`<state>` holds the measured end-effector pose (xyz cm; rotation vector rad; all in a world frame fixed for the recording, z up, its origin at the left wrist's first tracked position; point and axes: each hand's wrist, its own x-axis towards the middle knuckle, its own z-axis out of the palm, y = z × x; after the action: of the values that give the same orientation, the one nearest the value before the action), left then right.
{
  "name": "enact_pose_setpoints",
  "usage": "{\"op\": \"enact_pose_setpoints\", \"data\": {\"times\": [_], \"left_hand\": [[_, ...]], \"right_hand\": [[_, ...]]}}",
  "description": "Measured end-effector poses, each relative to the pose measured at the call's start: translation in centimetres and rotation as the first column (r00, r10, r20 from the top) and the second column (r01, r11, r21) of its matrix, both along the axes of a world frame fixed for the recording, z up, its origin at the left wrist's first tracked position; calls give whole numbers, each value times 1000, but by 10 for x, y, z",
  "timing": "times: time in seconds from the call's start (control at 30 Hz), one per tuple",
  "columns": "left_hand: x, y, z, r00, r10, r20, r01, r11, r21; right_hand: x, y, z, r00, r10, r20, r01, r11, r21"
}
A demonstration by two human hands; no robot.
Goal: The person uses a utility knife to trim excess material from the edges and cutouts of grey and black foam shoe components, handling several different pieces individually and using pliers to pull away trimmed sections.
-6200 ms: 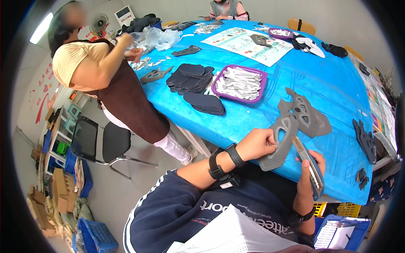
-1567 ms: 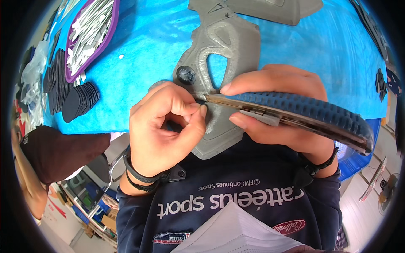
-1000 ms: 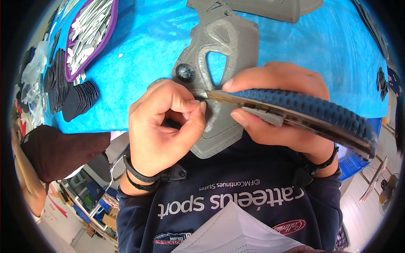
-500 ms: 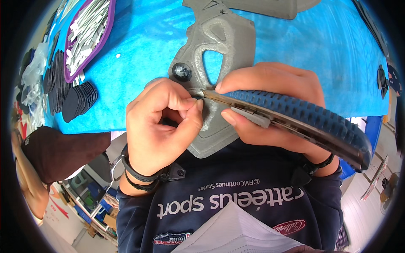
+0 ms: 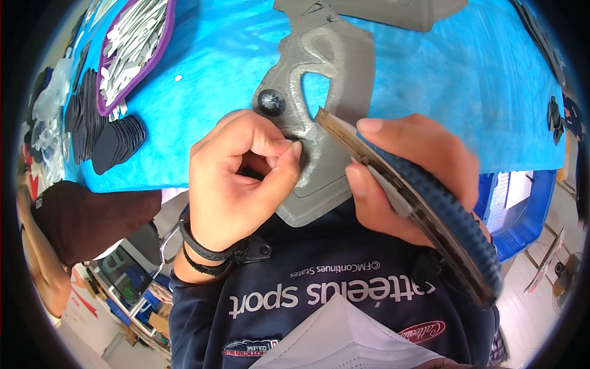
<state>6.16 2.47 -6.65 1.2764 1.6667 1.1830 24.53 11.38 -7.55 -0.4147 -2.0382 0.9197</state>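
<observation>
Before me lies a grey molded sheet [image 5: 350, 86] with an oval cutout and a pale, shiny raised rim. My left hand [image 5: 243, 166] rests over its left edge, thumb and forefinger pinched together; what sits between them is hidden. My right hand [image 5: 424, 178] is closed round a long tool [image 5: 424, 215] with a bumpy blue back and a narrow, worn metal front. The tool's tip is at the lower right of the cutout, a little apart from my left fingers. A round black shiny knob [image 5: 271, 102] sits on the sheet's left edge, above my left hand.
A purple-rimmed tray [image 5: 166, 37] of white strips lies at the far left of the blue-covered table [image 5: 203, 80]. Stacked black pieces [image 5: 120, 141] lie beside it. Another grey sheet [image 5: 399, 12] is at the back; a blue crate [image 5: 522, 221] stands right. Another person's arm [image 5: 46, 264] shows lower left.
My right hand has drawn the tool rightward, away from my left fingertips, and tilted it more steeply. My left hand keeps its pinch. The grey sheet has shifted slightly in view.
</observation>
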Motion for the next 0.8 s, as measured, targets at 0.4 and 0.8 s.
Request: {"op": "enact_pose_setpoints", "data": {"times": [0.4, 0.8], "left_hand": [[-9, -3, 2, 994, -82, -68, 83, 996, 11], [-8, 0, 4, 994, -68, -87, 72, 996, 49]], "right_hand": [[-10, -24, -10, 999, -44, -21, 47, 990, 136], [-12, -24, -9, 998, -66, 5, 64, 987, 144]]}}
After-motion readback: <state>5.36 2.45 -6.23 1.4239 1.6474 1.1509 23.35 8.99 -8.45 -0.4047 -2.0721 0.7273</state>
